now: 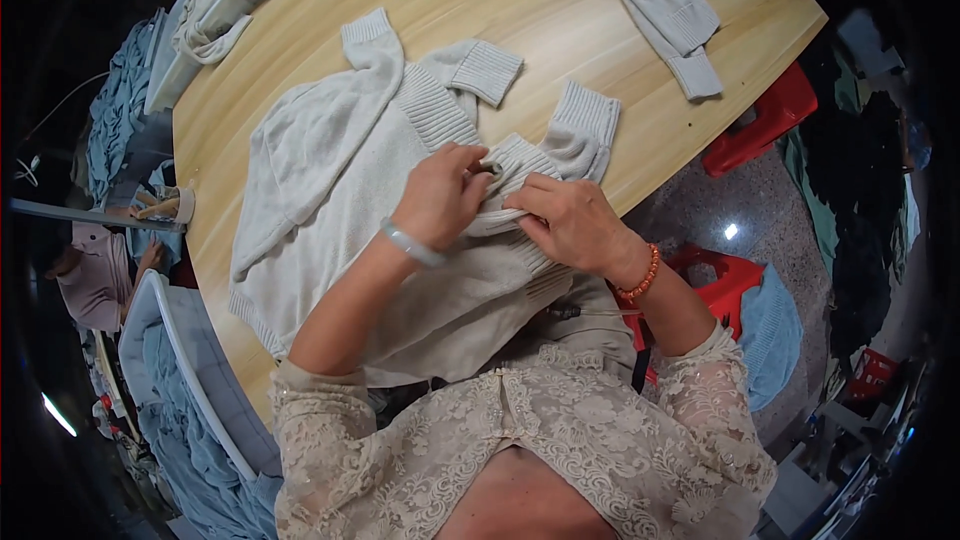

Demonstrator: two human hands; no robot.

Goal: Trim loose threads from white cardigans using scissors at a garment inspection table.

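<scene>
A cream knitted sweater (325,170) lies spread on the wooden table, its near part hanging over the edge toward my lap. My left hand (447,195), with a pale bangle at the wrist, is closed on a ribbed band of the knit, fingers curled. Close beside it my right hand (572,217), wearing an orange bead bracelet, pinches the same ribbed edge between thumb and fingers. The band is folded between the two hands. Ribbed cuffs (488,72) lie beyond my hands. What is under my fingers is partly hidden.
Another cream sweater (640,0) lies at the table's far edge (780,0). To the left stand a bin of blue garments (190,410) and a pile of pale knits (225,10). Red stools (765,120) are at the right, one with a blue knit (770,340). Another person (95,275) sits at far left.
</scene>
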